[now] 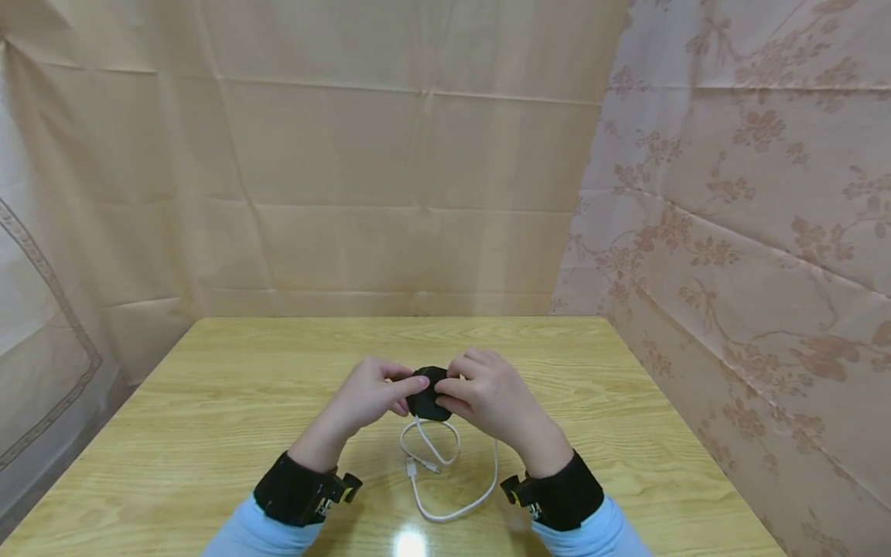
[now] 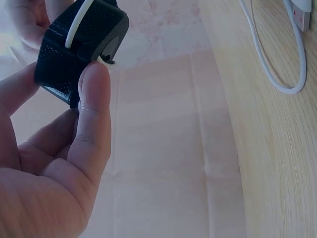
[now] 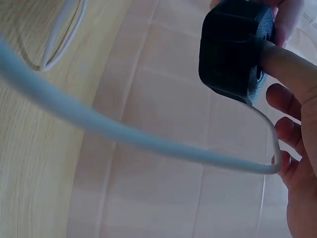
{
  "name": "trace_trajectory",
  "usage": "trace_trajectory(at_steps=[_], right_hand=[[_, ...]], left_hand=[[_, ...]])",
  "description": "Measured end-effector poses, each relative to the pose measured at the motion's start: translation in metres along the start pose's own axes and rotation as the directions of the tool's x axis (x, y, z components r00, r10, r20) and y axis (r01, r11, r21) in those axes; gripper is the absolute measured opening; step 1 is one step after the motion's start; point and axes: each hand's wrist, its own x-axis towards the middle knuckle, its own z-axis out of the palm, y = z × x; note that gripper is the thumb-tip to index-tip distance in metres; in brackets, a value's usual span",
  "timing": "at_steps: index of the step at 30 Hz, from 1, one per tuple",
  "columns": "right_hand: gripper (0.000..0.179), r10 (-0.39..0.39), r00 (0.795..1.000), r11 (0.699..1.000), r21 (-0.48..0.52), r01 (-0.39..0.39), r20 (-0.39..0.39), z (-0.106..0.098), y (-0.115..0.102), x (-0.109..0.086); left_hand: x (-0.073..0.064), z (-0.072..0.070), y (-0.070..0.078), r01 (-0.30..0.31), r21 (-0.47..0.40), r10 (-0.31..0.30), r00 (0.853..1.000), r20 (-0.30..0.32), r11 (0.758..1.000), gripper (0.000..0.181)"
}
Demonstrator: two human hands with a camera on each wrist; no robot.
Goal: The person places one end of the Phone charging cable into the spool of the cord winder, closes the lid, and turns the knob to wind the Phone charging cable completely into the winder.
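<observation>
Left hand (image 1: 372, 391) and right hand (image 1: 490, 394) working on a black, textured, angular block with rounded corners (image 1: 428, 398). The block is sitting between the two hands, above the pale wood-grain table (image 1: 209, 433). The left hand is pinching its near side, the thumb lying flat against it. The right hand is grasping the opposite edge with bent fingers, one digit pressing into the block's side. A smooth white cable (image 1: 440, 519) is leaving the block and bending beside the right hand's curled fingertips — whether they are gripping it, one cannot tell. Below both hands the cable is looping on the table, its white plug with a metal tip (image 2: 301, 17) lying there too. Black wristbands (image 1: 288, 491) are encircling both wrists — light-blue sleeves (image 1: 261, 530) showing behind them.
</observation>
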Motion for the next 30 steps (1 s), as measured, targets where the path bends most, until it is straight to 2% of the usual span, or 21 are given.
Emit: trace_trajectory(at_steps=[4,11,15,18,20,22,27,29,30], right_hand=[[0.015,0.008,1.0,1.0,0.007,-0.008,-0.012,0.002,0.001,0.0],[0.016,0.097,0.994,0.995,-0.018,-0.098,-0.041,0.002,-0.001,0.0],[0.019,0.143,0.985,0.986,-0.066,-0.15,-0.093,0.003,-0.005,0.001],[0.021,0.181,0.973,0.975,-0.101,-0.196,-0.143,0.006,-0.009,0.003],[0.021,0.217,0.961,0.965,-0.114,-0.238,-0.171,0.008,-0.012,0.004],[0.02,0.255,0.947,0.95,-0.133,-0.282,-0.193,0.01,-0.016,0.005],[0.024,0.352,0.915,0.91,-0.157,-0.384,-0.198,0.012,-0.025,0.008],[0.03,0.418,0.891,0.891,-0.112,-0.44,-0.177,0.012,-0.027,0.009],[0.033,0.46,0.873,0.877,-0.07,-0.476,-0.162,0.012,-0.028,0.01]], left_hand=[[-0.002,-0.001,0.003,-0.004,0.002,0.004,1.0,0.004,1.0,0.035],[-0.003,0.0,0.007,-0.035,0.017,0.035,0.999,0.001,0.999,0.034],[-0.002,0.002,0.007,-0.066,0.061,0.07,0.996,-0.058,0.996,0.03],[-0.003,0.005,0.01,-0.104,0.138,0.122,0.984,-0.13,0.985,0.024],[-0.004,0.008,0.012,-0.145,0.181,0.178,0.968,-0.179,0.973,0.021],[-0.004,0.012,0.014,-0.2,0.229,0.251,0.942,-0.224,0.953,0.018],[-0.003,0.02,0.014,-0.331,0.349,0.435,0.855,-0.283,0.877,0.017],[-0.003,0.022,0.013,-0.361,0.387,0.483,0.828,-0.285,0.848,0.017],[-0.003,0.023,0.011,-0.371,0.401,0.499,0.818,-0.286,0.838,0.017]])
